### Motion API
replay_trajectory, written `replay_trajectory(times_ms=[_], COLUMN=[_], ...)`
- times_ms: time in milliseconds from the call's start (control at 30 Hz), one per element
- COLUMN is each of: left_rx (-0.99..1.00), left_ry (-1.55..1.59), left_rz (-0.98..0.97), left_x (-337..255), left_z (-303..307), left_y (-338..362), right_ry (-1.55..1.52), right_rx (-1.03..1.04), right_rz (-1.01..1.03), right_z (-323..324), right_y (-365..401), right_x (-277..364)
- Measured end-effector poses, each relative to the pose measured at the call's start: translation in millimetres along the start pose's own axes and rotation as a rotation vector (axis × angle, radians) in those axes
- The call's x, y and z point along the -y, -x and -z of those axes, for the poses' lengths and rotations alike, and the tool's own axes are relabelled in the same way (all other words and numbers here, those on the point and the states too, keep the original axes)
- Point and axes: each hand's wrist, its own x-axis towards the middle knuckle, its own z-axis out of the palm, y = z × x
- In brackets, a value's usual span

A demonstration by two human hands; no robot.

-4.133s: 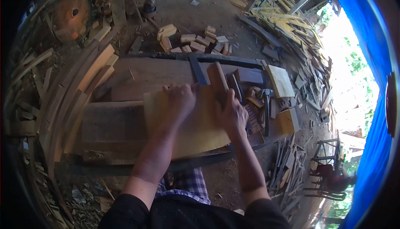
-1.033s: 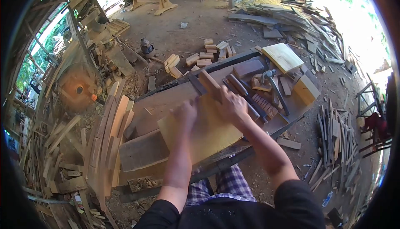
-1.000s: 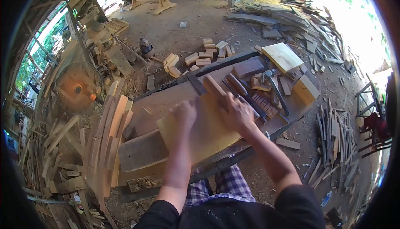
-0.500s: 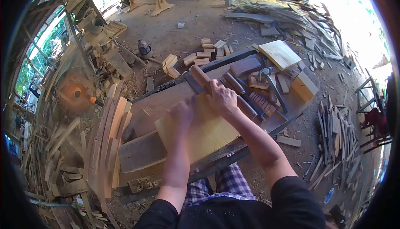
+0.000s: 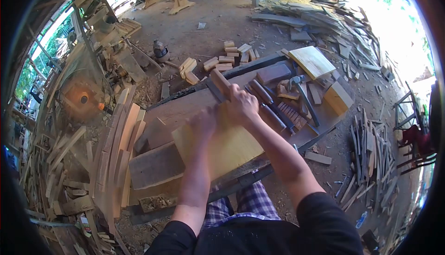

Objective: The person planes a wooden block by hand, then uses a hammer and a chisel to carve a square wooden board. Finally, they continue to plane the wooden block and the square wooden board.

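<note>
A pale yellow board [image 5: 234, 146] lies across the bench in front of me. My right hand [image 5: 244, 105] is closed at its far edge, with the fingers curled over the near end of a reddish-brown wooden block [image 5: 219, 79]. Its palm side is hidden. My left hand [image 5: 202, 123] is over the board's far left part, smeared by motion, so I cannot make out its fingers or anything in them. A dark, thick wooden block [image 5: 156, 167] rests at the board's left end. Right of my right hand lie dark cylindrical tools [image 5: 272, 117] and a hammer [image 5: 306, 98].
The low bench [image 5: 178, 104] also carries a pale square panel [image 5: 311, 62] and a light wood block [image 5: 338, 98]. Long planks [image 5: 113, 148] lean at its left. Small cut blocks [image 5: 225, 60] lie beyond it, and scrap strips [image 5: 371, 148] are piled right.
Both hands remain at the board; the left is blurred in both frames. My right hand and forearm have shifted slightly left in view, and the whole scene has moved a little with the camera.
</note>
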Motion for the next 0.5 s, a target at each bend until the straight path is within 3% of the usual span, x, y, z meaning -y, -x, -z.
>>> replay_trajectory(times_ms=[133,333,433,500], left_rx=[-0.025,0.013,0.023,-0.043], left_ry=[0.067,0.084,0.129,0.076], left_rz=[-0.011,-0.028,-0.034,-0.041], left_x=[-4,-15,-17,-1], left_z=[4,26,31,-4], left_y=[5,14,16,4], right_ry=[0.007,0.047,0.047,0.049], right_rx=[0.053,0.071,0.037,-0.046], right_rz=[0.034,-0.048,-0.056,-0.005], right_z=[13,58,52,38], right_y=[16,177,162,112], right_x=[-13,-53,-45,-32])
